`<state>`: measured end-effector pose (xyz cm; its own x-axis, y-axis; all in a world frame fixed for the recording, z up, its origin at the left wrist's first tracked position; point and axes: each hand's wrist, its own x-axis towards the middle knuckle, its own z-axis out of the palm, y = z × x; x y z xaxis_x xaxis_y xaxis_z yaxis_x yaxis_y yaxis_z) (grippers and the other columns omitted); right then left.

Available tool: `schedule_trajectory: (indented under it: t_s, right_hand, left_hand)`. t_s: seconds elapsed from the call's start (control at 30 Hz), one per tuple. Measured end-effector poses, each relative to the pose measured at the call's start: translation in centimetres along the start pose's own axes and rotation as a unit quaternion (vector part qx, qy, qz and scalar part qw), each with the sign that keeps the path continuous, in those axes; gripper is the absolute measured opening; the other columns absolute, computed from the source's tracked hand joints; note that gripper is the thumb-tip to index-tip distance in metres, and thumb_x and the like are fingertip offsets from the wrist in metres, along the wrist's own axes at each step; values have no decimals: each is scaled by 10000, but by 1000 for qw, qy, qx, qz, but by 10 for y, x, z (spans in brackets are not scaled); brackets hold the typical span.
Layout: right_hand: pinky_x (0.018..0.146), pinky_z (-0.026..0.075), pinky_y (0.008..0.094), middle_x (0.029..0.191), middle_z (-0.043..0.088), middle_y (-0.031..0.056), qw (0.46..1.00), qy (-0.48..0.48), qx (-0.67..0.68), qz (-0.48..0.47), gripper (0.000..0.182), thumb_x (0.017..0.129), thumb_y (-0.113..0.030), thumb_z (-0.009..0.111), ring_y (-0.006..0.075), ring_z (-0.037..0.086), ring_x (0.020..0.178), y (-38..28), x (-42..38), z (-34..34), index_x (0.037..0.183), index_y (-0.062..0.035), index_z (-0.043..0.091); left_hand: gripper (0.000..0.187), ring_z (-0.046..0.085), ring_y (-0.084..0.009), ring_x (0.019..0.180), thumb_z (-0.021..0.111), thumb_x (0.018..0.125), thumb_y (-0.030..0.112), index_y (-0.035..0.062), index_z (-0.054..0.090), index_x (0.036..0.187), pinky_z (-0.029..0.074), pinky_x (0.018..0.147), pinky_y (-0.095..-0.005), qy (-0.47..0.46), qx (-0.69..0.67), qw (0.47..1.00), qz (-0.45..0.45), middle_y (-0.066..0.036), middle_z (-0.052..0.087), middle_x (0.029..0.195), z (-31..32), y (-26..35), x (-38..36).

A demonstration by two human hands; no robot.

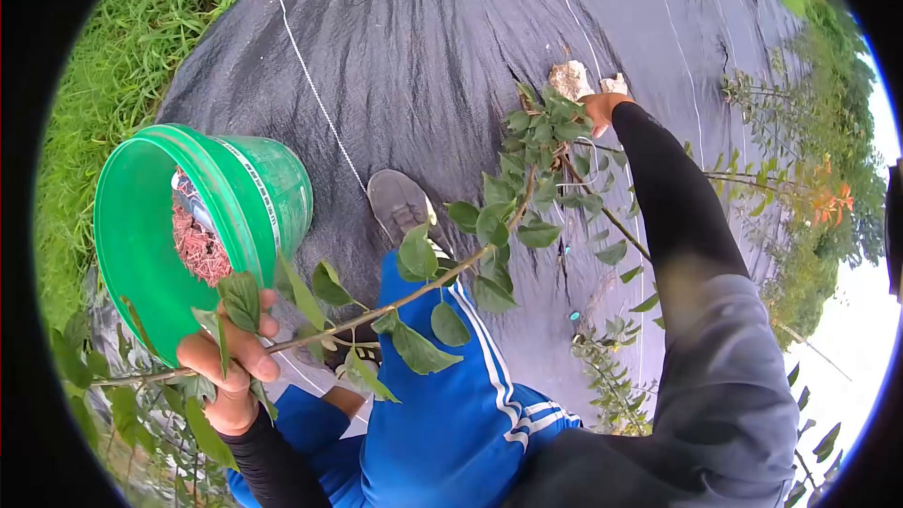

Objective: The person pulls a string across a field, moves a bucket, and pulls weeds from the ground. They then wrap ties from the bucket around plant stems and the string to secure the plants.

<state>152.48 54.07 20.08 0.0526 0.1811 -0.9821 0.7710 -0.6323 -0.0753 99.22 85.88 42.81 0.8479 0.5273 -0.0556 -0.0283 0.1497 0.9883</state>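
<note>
My left hand [233, 357] is closed around a long leafy branch [404, 301], with fingers bent over the stem at the lower left. The branch runs up and to the right across my leg towards a clump of leaves [541, 127]. My right hand [604, 109] reaches out to that clump, right beside a pale stone [569, 81] and a smaller whitish lump [614, 85]. Leaves and the wrist hide most of its fingers, so its grip cannot be made out.
A green bucket [268, 179] lies tilted at the left, with pinkish-red strips [198, 245] inside. Black ground sheet [423, 56] with white lines covers the ground. My shoe [400, 202] stands near the bucket. Grass [141, 47] borders the sheet; other young plants [611, 372] grow at the right.
</note>
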Motion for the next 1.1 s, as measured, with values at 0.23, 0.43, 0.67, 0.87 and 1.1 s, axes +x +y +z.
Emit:
schedule_trajectory:
  t_s: [0.23,0.43,0.67,0.87,1.1]
  right_hand:
    - [797,488,368,1149,579,105,984,77,-55,154,595,715,-243,707,256,598,942,-24,-13,24,1239,-73,481]
    - [828,468,362,1130,588,156,979,179,-74,-64,491,788,-211,650,277,594,955,-9,5,24,1214,-25,490]
    - [751,474,426,969,644,162,975,220,-13,40,326,810,-138,543,321,629,893,-48,-27,20,1130,-76,548]
    - [808,468,394,1038,620,179,975,214,-1,62,362,808,-169,553,346,596,950,-62,-32,17,1169,-181,564]
    - [799,476,402,1011,620,203,955,284,17,85,243,799,-106,534,345,594,959,-41,-2,36,1021,-40,608]
  left_hand:
    - [280,509,-181,772,518,894,407,155,426,814,396,877,-425,21,-4,999,-43,28,435,668,-1,0,4]
    - [259,490,-171,714,548,872,395,169,436,811,408,853,-426,17,3,999,-49,36,449,652,-3,-5,0]
    - [423,429,-148,692,500,868,545,123,512,835,384,733,-345,72,0,995,-68,55,406,604,3,-2,2]
    - [313,575,-218,611,672,791,274,194,450,586,482,798,-491,54,-69,996,10,13,613,603,5,-5,10]
    - [309,577,-212,595,678,788,229,193,455,577,476,807,-518,71,-69,995,-29,9,627,602,7,3,12]
